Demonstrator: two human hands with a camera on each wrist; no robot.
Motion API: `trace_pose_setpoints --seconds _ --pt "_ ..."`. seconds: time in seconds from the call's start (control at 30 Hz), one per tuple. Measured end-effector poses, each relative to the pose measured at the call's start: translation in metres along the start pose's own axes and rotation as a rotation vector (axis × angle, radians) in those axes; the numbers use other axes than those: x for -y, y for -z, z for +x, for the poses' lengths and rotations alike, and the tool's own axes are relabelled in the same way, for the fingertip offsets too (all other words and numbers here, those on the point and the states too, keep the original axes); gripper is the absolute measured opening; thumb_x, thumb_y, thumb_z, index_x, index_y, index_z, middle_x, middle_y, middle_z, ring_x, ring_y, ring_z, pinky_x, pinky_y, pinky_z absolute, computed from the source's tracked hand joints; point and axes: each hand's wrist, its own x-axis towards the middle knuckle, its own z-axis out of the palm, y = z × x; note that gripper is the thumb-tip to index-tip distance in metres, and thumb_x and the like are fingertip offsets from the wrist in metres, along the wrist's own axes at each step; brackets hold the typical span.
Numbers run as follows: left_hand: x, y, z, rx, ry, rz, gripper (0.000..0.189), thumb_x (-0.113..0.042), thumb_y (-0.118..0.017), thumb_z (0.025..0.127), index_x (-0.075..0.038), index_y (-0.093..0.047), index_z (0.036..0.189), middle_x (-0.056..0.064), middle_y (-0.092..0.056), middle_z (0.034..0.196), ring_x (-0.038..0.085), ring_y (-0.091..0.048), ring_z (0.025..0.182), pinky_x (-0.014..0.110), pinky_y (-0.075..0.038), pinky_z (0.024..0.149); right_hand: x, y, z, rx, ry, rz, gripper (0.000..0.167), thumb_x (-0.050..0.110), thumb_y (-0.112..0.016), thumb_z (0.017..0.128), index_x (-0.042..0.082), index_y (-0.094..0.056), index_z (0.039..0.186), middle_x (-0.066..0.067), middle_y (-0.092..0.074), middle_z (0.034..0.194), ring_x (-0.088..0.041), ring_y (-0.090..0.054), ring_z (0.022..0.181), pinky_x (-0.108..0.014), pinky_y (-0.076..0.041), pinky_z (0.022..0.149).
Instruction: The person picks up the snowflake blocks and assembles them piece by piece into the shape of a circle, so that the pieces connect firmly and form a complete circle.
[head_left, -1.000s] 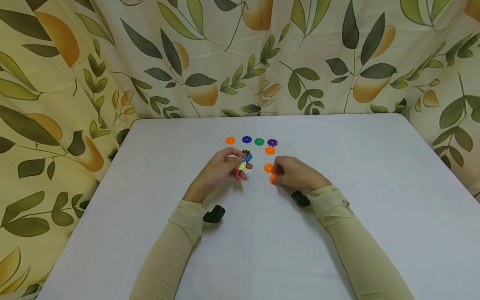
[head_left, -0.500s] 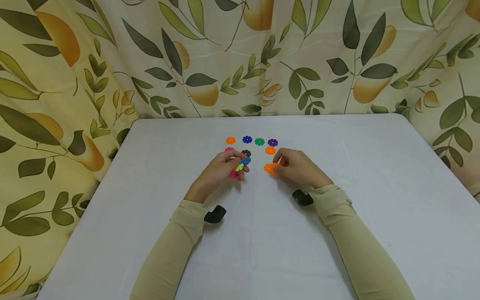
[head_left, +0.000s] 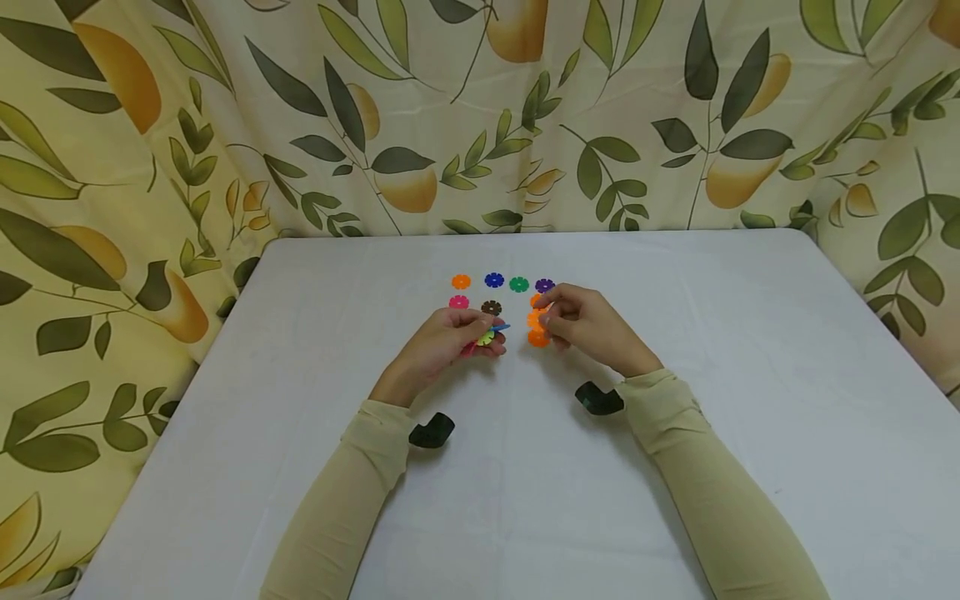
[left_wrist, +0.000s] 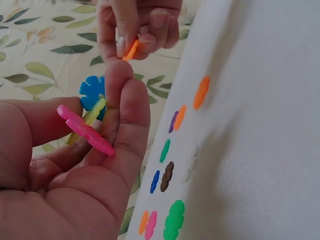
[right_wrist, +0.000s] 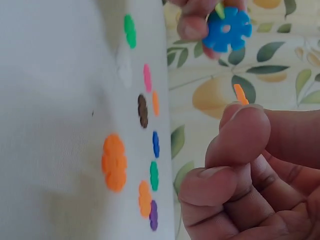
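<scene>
My left hand [head_left: 438,346] holds a small chain of joined, notched flower-shaped plastic discs between thumb and fingers. In it a blue disc [right_wrist: 230,30] slots into a yellow disc [left_wrist: 95,114], and a pink disc [left_wrist: 86,131] crosses the yellow one. Just to the right, my right hand [head_left: 600,333] pinches an orange disc [right_wrist: 240,94] between thumb and forefinger, with only its edge showing in the right wrist view. The two hands face each other above the table, a short gap apart.
On the white tabletop [head_left: 660,500] lie loose discs: orange [head_left: 461,282], dark blue [head_left: 494,280], green [head_left: 519,284], purple [head_left: 545,285], pink [head_left: 459,302] and brown [head_left: 491,307]. Another orange disc [right_wrist: 114,162] lies nearer. A bright green disc [left_wrist: 174,220] and a whitish disc [left_wrist: 191,162] also lie there.
My right hand has moved away from me, bringing the pinched orange disc up off the table. My left hand has tilted the joined discs and shifted slightly, uncovering the pink disc on the table.
</scene>
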Motion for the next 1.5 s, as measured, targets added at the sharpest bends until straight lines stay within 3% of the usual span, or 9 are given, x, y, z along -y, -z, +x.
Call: trace_pose_setpoints --seconds 0.2,0.43,0.9,1.5 --pt "0.000 -0.004 0.000 0.027 -0.026 -0.006 0.029 -0.010 -0.057 0.112 0.010 -0.068 0.130 0.022 -0.075 0.110 0.023 -0.078 0.092 0.042 -0.058 0.098 0.006 -0.005 0.000 0.017 0.012 0.042 0.025 -0.001 -0.063 0.102 -0.006 -0.066 0.126 -0.017 -0.068 0.094 -0.034 -0.065 0.075 -0.029 -0.058 0.069" --pt "0.001 -0.007 -0.001 0.035 -0.043 0.013 0.028 -0.009 -0.056 0.112 0.011 -0.068 0.129 0.021 -0.076 0.108 0.023 -0.078 0.091 0.037 -0.061 0.093 0.007 -0.011 0.001 0.041 0.034 0.033 0.022 -0.003 -0.061 0.100 -0.005 -0.068 0.121 -0.016 -0.067 0.090 -0.025 -0.062 0.070 -0.029 -0.057 0.068" --pt "0.003 -0.008 -0.001 0.049 -0.051 0.038 0.029 -0.014 -0.063 0.110 0.008 -0.072 0.126 0.019 -0.077 0.105 0.025 -0.077 0.095 0.037 -0.060 0.094 0.006 -0.015 0.000 0.059 0.056 0.037 0.020 -0.003 -0.059 0.101 -0.005 -0.069 0.118 -0.013 -0.064 0.084 -0.026 -0.060 0.069 -0.030 -0.056 0.068" --pt "0.005 -0.013 0.004 -0.030 -0.064 0.043 0.020 -0.007 -0.063 0.109 0.010 -0.073 0.115 0.018 -0.078 0.094 0.024 -0.078 0.089 0.037 -0.060 0.093 0.005 -0.028 0.001 0.008 0.095 0.094 0.016 -0.008 -0.059 0.100 -0.008 -0.068 0.113 -0.013 -0.064 0.084 -0.022 -0.058 0.065 -0.029 -0.055 0.062"
